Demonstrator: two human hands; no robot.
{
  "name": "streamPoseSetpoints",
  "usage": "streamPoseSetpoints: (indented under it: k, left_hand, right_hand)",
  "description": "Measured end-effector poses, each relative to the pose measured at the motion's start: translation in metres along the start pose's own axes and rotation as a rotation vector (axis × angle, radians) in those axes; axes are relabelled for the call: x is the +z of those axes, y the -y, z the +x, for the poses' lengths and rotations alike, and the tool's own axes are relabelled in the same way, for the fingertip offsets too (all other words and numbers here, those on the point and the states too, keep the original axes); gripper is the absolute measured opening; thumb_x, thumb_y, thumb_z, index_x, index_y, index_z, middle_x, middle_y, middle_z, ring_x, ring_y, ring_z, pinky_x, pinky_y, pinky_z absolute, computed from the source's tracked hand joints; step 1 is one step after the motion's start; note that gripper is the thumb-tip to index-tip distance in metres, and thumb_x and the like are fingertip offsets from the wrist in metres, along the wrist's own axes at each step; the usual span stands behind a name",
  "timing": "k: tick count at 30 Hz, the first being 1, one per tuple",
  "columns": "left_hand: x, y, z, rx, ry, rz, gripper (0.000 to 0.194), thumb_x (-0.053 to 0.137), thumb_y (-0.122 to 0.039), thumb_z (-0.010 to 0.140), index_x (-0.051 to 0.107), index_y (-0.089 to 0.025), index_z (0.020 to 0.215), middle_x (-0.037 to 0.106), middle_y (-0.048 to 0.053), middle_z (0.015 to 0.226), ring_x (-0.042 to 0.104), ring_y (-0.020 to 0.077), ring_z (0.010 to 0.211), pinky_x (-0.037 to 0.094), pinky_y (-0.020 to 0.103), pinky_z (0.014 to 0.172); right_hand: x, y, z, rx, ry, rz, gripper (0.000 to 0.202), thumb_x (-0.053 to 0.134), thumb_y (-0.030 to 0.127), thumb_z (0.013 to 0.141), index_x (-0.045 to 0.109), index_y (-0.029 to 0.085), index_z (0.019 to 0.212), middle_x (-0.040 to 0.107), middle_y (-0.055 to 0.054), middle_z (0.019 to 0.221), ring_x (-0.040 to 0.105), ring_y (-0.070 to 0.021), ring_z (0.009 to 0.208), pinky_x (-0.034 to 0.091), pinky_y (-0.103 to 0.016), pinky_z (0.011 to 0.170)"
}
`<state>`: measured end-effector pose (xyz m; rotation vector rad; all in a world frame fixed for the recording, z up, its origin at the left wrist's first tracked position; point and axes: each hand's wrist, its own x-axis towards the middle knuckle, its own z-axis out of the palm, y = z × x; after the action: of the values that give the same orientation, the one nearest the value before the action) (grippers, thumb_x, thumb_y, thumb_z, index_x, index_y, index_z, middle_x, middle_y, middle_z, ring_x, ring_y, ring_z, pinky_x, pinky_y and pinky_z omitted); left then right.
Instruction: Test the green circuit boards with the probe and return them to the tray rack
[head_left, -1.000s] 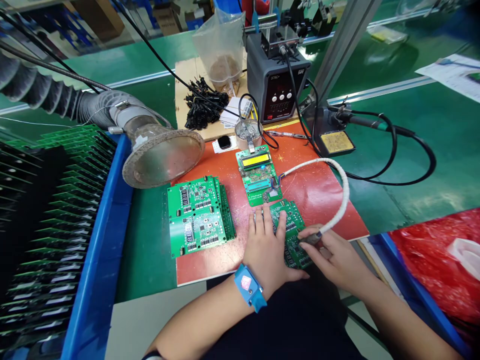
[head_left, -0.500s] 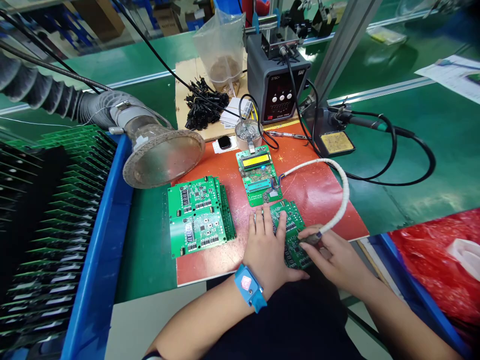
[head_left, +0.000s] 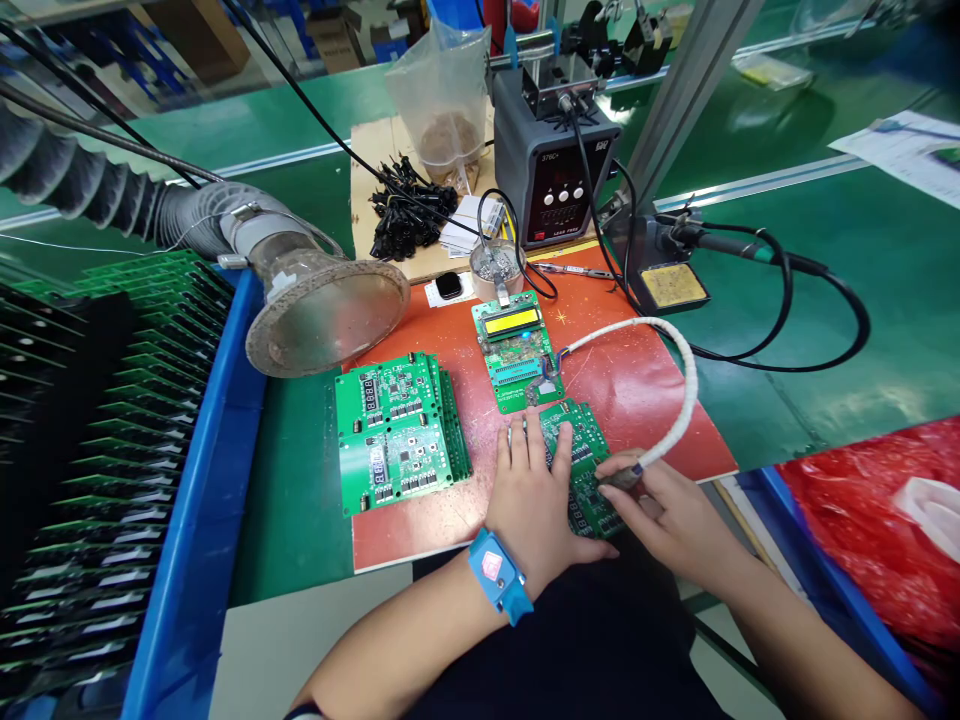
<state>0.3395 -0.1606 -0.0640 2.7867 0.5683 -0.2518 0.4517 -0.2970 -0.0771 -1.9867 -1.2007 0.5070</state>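
Observation:
Fingers spread, my left hand (head_left: 534, 500) lies flat over the left part of a green circuit board (head_left: 589, 450) near the mat's front edge. A blue wrist strap (head_left: 499, 575) is on that arm. My right hand (head_left: 667, 510) pinches a dark probe connector (head_left: 624, 480), its tip against the board's right side. From the connector a white sleeved cable (head_left: 686, 380) curves up to a small programmer board (head_left: 517, 350) with a lit yellow display. The tip's exact contact is hidden by my fingers. Left of my hands stand stacked circuit boards (head_left: 405, 430).
A fume extractor hood (head_left: 326, 315) hangs at left, above a blue bin (head_left: 187, 500) of upright boards. Behind the red mat (head_left: 450, 530) stand a soldering station (head_left: 555, 160), black cable parts (head_left: 409, 210) and an iron in its holder (head_left: 671, 285). Red plastic (head_left: 885, 520) fills a bin at right.

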Motion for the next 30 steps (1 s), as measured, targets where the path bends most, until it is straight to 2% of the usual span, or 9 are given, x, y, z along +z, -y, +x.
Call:
streamPoseSetpoints:
  k: [14,17,22,30]
  left_hand:
    - [0.003,0.0,-0.002,-0.003,-0.033,-0.038,0.134,0.068,-0.083,0.041,0.026,-0.015,0.149,0.018,0.024,0.156,0.016,0.0456,0.142,0.017,0.06,0.114]
    - [0.003,0.001,-0.005,0.004,-0.056,-0.063,0.134,0.062,-0.087,0.043,0.024,-0.016,0.15,0.016,0.023,0.157,0.014,0.0449,0.143,0.019,0.059,0.114]
    - [0.002,0.005,-0.008,0.025,-0.053,-0.068,0.126,0.047,-0.091,0.055,0.017,-0.016,0.151,0.013,0.02,0.158,0.011,0.0427,0.144,0.02,0.058,0.115]
    - [0.002,0.007,-0.008,0.02,-0.053,-0.138,0.126,0.048,-0.091,0.054,0.017,-0.018,0.151,0.009,0.02,0.159,0.007,0.0426,0.144,0.019,0.061,0.114]
  right_hand:
    - [0.0,-0.002,-0.001,-0.009,-0.004,-0.039,0.012,0.051,0.025,0.091,0.056,0.022,0.102,0.068,-0.005,0.094,0.067,-0.0184,0.085,0.057,-0.031,0.076]
    - [0.003,-0.007,-0.003,-0.037,-0.049,-0.055,0.014,0.052,0.029,0.09,0.057,0.024,0.102,0.07,-0.004,0.092,0.069,-0.0198,0.085,0.058,-0.031,0.074]
    - [0.011,-0.021,-0.003,-0.087,-0.116,-0.011,0.017,0.055,0.038,0.088,0.059,0.026,0.1,0.072,-0.004,0.088,0.071,-0.0205,0.077,0.06,-0.028,0.065]
    - [0.01,-0.016,-0.003,-0.059,-0.093,-0.012,0.015,0.054,0.033,0.089,0.058,0.026,0.101,0.071,-0.003,0.09,0.071,-0.0183,0.081,0.059,-0.026,0.069]
